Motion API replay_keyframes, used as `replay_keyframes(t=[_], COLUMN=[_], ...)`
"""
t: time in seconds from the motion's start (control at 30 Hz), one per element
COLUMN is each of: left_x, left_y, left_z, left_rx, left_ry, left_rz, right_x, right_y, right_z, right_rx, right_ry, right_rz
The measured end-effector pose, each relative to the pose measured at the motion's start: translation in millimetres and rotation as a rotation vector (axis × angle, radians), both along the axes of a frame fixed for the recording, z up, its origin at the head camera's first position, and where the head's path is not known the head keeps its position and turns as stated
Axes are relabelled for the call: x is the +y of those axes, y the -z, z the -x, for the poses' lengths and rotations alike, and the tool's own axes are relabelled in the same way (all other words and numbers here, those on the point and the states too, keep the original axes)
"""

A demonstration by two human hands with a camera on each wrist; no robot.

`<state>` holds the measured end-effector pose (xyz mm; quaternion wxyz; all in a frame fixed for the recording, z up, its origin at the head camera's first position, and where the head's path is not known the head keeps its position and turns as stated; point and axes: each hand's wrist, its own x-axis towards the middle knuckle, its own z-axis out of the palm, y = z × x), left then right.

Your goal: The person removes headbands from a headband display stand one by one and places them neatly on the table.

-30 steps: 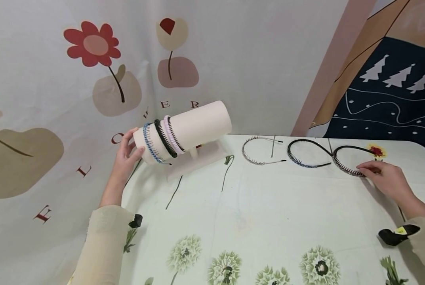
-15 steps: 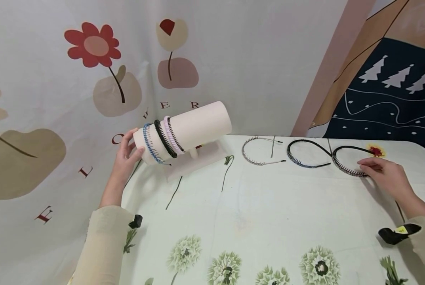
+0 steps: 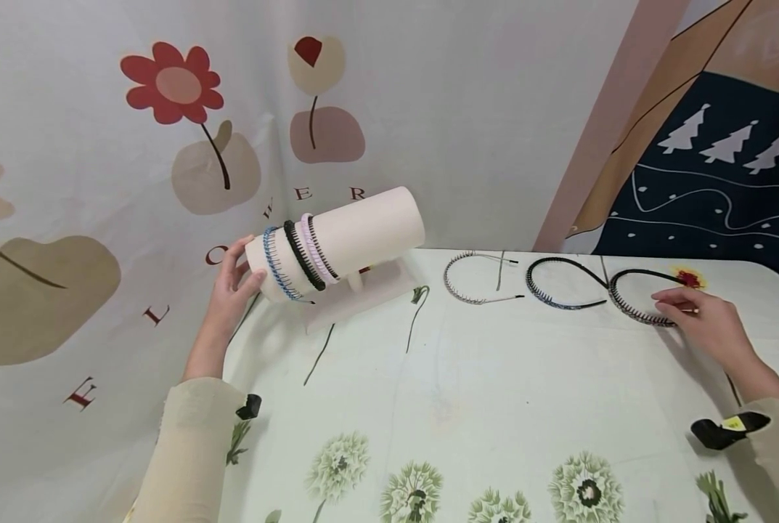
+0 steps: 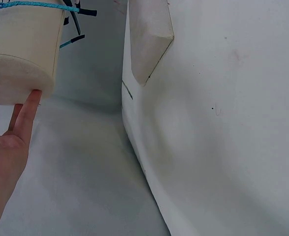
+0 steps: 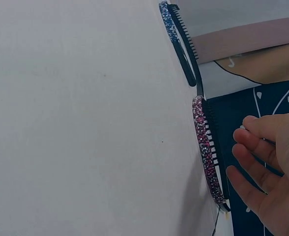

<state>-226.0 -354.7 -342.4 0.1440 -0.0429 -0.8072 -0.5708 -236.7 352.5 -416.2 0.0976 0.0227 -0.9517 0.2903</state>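
A pale cloth backdrop (image 3: 467, 109) printed with flowers fills the upper part of the head view, with a dark panel of white trees (image 3: 706, 196) at upper right, and below spreads a desk (image 3: 480, 392) in a light printed cover. Left of centre, a pale cylindrical holder (image 3: 369, 221) sits tilted on its flat base (image 3: 330, 312). Around it run a blue headband (image 3: 270, 254), a black one and a lavender one; three more headbands lie in a row at centre right. So, judging by how things lie, half the visible bands are on the holder and half are off. The left hand (image 3: 231, 287) rests against the holder's left end, fingers and thumb spread apart. The right hand (image 3: 709, 316), far right, is loosely bent and grips nothing; in the head view it overlaps the rightmost headband (image 3: 613, 296), while the right wrist view shows a gap between them and brings out pink speckles hard to see from above. Only the left wrist view shows fingers reaching under the holder's rounded end.
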Motion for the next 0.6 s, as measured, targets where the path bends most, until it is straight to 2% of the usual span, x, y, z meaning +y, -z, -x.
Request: replay_keyframes(t=[0.23, 0.6], left_x=[0.1, 0.3], left_y=[0.2, 0.9], left_z=[0.3, 0.9], left_rx=[-0.005, -0.004], left_ry=[-0.002, -0.007], left_rz=[0.006, 0.011], right_x=[-0.5, -10.3], right_y=[0.8, 0.7], right_z=[0.0, -1.4], right_rx=[0.001, 0.011], right_ry=[-0.021, -0.026], right_rz=[0.040, 0.046])
